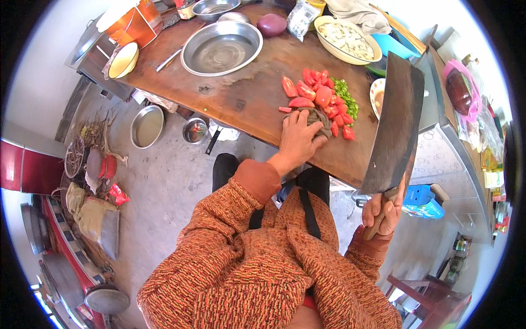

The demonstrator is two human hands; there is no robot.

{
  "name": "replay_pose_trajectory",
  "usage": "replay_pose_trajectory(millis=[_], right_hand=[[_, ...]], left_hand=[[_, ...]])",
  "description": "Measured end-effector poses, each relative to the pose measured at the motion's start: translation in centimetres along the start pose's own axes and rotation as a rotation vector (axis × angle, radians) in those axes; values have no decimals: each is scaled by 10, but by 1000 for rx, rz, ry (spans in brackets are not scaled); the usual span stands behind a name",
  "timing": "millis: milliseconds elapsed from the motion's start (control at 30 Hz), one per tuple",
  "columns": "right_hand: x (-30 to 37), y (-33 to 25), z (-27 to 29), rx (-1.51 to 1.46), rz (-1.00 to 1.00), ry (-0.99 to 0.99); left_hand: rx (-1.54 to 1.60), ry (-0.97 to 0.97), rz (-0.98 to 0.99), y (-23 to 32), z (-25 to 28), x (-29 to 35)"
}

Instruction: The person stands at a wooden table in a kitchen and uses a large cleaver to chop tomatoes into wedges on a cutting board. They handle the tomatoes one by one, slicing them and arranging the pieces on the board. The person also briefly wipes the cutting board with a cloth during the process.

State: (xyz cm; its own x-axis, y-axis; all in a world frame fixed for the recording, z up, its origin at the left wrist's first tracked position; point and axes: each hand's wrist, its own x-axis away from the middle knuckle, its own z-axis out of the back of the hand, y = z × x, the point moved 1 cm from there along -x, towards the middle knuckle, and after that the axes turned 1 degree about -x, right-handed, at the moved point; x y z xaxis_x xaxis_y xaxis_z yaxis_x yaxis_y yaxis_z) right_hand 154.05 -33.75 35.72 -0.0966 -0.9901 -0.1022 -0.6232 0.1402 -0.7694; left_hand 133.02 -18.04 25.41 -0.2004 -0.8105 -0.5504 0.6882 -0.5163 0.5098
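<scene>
My left hand (pixel 298 136) is closed on a bunched brown cloth (pixel 316 119) at the front of the wooden tabletop (pixel 241 101). Right beside the cloth lies a heap of cut tomatoes (pixel 323 97), with chopped green peppers (pixel 346 97) along its right side. In my right hand (pixel 382 215) is a large cleaver (pixel 395 126), gripped by its wooden handle. Its broad dark blade points up and away, raised off to the right of the tomatoes.
A wide metal basin (pixel 222 48) stands at the back left, near a purple eggplant (pixel 272 24). Behind the tomatoes is a yellow bowl of pale cut pieces (pixel 348 39). A white bowl (pixel 377 97) sits partly behind the blade. Pans (pixel 195 131) rest below the table.
</scene>
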Motion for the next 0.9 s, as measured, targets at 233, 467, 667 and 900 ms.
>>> replay_pose_trajectory(millis=[233,467,667,900], right_hand=[[0,2,3,59,-14,-4],[5,0,13,53,-33,-5],[1,3,9,62,-50,7],[0,2,5,84,-58,12]], left_hand=[[-103,63,-16,1,15,12],[-278,149,93,-54,54,20],[-407,199,164,-119,99,26],[-454,257,213,-192,124,19]])
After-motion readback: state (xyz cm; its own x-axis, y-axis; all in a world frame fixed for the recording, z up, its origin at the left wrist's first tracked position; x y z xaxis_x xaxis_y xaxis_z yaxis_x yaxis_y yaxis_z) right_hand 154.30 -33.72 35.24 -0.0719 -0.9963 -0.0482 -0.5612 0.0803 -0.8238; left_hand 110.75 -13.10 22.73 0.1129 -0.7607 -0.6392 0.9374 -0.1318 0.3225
